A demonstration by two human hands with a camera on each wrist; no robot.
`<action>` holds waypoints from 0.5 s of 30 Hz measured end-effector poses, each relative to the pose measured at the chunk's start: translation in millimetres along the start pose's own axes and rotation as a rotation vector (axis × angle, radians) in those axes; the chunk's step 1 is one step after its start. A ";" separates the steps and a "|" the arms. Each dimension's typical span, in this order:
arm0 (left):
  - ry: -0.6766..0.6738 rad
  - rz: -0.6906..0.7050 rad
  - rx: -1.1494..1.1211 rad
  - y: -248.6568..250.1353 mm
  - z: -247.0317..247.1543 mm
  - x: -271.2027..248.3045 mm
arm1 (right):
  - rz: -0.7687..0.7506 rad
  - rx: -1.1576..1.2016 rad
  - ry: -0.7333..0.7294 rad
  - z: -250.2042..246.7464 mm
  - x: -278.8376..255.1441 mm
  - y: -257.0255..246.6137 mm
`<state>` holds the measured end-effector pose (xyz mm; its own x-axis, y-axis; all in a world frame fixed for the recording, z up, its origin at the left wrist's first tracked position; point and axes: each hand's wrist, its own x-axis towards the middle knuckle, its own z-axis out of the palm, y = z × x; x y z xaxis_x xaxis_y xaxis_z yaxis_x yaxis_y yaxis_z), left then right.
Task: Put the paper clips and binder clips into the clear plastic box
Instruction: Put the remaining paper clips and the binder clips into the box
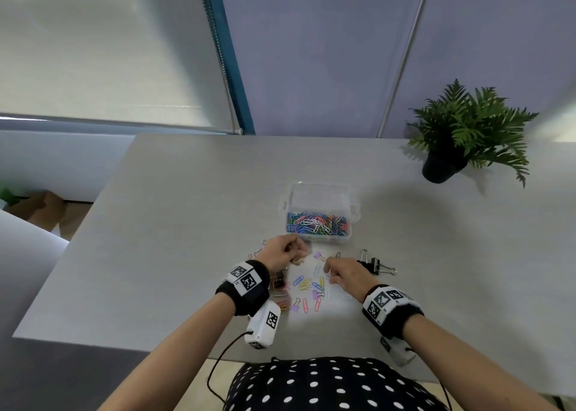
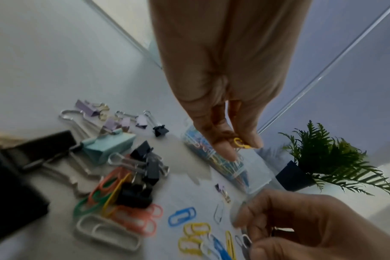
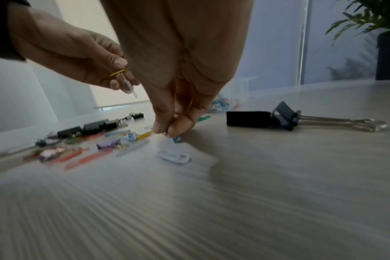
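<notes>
The clear plastic box point(image 1: 321, 197) stands open on the table, its bottom covered with coloured paper clips point(image 1: 316, 223). Just in front of it my left hand point(image 1: 285, 253) hovers above the table and pinches a yellow paper clip point(image 2: 241, 143) along with a pale one point(image 3: 129, 86). My right hand point(image 1: 343, 275) is down at the table, its fingertips pinching a small clip point(image 3: 167, 134) among the loose paper clips point(image 1: 308, 289). Binder clips lie to the left point(image 2: 107, 147) and two black ones point(image 1: 372, 264) lie to the right.
A potted fern point(image 1: 461, 136) stands at the back right of the grey table point(image 1: 187, 223). A large black binder clip point(image 3: 249, 118) with long silver handles lies right of my right hand. The table's front edge is near my body.
</notes>
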<state>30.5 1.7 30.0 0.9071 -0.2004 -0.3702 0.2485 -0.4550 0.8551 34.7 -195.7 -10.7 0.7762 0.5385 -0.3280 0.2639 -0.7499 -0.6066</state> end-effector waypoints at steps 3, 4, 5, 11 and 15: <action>0.039 0.063 0.034 8.2 -7.8 9.2 | 0.015 0.239 0.098 -14.2 6.0 -6.6; 0.061 0.087 0.064 11.6 -10.7 14.0 | 0.023 0.310 0.159 -22.3 10.0 -9.0; 0.084 0.110 0.095 15.1 -13.5 20.3 | 0.035 0.375 0.224 -31.5 15.4 -11.0; 0.166 0.154 0.341 37.6 -22.4 55.4 | 0.085 0.479 0.427 -69.1 52.5 -16.8; 0.155 0.127 0.431 34.4 -24.2 66.5 | 0.076 0.331 0.345 -67.1 58.8 -12.1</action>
<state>107.5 -6.3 43.6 0.9693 -0.1612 -0.1858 -0.0019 -0.7603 0.6495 115.5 -180.8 26.0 0.9455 0.2864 -0.1550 0.0462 -0.5891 -0.8068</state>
